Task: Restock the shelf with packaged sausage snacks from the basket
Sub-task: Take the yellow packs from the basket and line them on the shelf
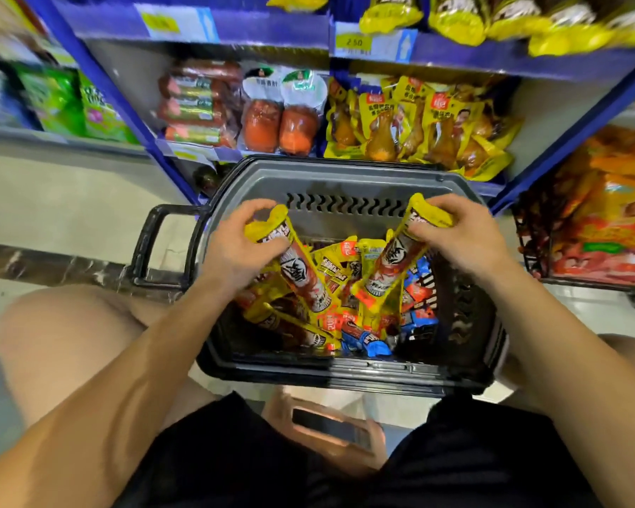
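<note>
Seated person's left hand (246, 240) and right hand (451, 232) each pinched yellow sausage pack (301, 273), (393, 265) by top seal, lifted above basket (345, 375). Matching row (455, 16) on top shelf; best carried upright, seals gripped firmly.

Basket (345, 177): dark grey plastic, slotted walls, on the floor against the shelf (455, 53). Loose heap of sausage packs (349, 313) in it, mostly yellow wrappers, a few blue ones toward the right wall. Two yellow packs lifted clear of the heap, top ends up, tilted: left pack (301, 273) near the left wall, right pack (389, 265) near the right. Upper shelf edge carries matching yellow packs (455, 20).
</note>
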`<move>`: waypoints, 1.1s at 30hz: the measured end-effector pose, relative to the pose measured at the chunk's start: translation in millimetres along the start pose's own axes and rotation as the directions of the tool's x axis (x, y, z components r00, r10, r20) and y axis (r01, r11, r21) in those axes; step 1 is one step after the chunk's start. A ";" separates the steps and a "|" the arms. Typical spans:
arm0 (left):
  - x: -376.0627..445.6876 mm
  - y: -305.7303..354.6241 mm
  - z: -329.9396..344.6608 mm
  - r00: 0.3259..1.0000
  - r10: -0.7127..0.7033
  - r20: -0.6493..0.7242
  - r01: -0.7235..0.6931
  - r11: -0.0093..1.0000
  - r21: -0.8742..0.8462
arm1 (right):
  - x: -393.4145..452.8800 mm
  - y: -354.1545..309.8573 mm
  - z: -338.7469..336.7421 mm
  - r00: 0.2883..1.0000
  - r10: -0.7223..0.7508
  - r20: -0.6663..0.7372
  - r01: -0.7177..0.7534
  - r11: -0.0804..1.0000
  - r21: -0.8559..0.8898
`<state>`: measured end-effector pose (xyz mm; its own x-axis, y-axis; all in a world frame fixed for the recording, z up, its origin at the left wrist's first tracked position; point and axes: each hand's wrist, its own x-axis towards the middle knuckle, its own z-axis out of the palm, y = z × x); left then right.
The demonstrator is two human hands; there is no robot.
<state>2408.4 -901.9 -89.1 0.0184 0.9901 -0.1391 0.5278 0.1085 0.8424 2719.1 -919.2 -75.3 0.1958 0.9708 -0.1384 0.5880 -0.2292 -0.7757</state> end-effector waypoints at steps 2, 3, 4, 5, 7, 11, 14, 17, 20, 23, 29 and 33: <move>-0.8 -8.7 -5.4 0.982 -0.158 -0.103 0.150 0.985 -0.085 | -4.3 6.3 -0.3 0.988 0.152 -0.039 -0.145 0.980 0.139; -2.0 -13.3 -7.2 0.959 -0.243 -0.142 0.220 0.962 -0.160 | -7.5 10.6 1.1 0.970 0.234 -0.057 -0.215 0.948 0.235; -4.3 -15.4 -8.0 0.935 -0.316 -0.163 0.267 0.927 -0.265 | -11.2 14.1 3.3 0.949 0.307 -0.076 -0.264 0.902 0.343; -7.8 -15.4 -8.8 0.911 -0.378 -0.165 0.296 0.878 -0.375 | -16.0 16.0 5.9 0.924 0.373 -0.083 -0.302 0.846 0.440; -12.4 -18.1 -10.1 0.857 -0.495 -0.143 0.325 0.735 -0.595 | -26.5 18.8 12.2 0.873 0.486 -0.045 -0.363 0.707 0.606; -28.0 -16.1 -15.1 0.743 -0.667 -0.056 0.365 0.474 -0.801 | -51.3 12.4 26.2 0.772 0.617 0.154 -0.437 0.340 0.833; -50.7 -4.8 -7.2 0.734 -0.670 0.113 0.434 0.334 -0.837 | -70.9 0.4 37.6 0.724 0.612 0.318 -0.479 0.116 0.870; -71.8 9.5 7.0 0.723 -0.644 0.249 0.474 0.199 -0.858 | -85.2 -12.1 47.6 0.708 0.525 0.473 -0.559 0.006 0.829; -85.5 12.6 17.8 0.769 -0.548 0.329 0.485 0.164 -0.859 | -90.1 -24.6 55.6 0.726 0.411 0.551 -0.628 0.070 0.775; -92.4 14.9 20.5 0.827 -0.443 0.346 0.448 0.148 -0.882 | -93.1 -34.4 58.5 0.745 0.310 0.590 -0.653 0.160 0.740; -91.6 31.4 0.6 0.938 -0.275 0.210 0.307 0.381 -0.872 | -95.3 -66.5 63.3 0.877 0.150 0.456 -0.466 0.491 0.736; -76.6 52.3 -17.0 0.965 -0.252 0.079 0.198 0.494 -0.847 | -84.7 -93.8 59.0 0.958 0.084 0.273 -0.267 0.598 0.756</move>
<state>2420.2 -970.5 -25.6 -0.0478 0.9207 -0.3874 -0.4546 0.3253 0.8291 2601.1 -975.7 -27.1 0.0229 0.9305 -0.3655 -0.2942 -0.3431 -0.8920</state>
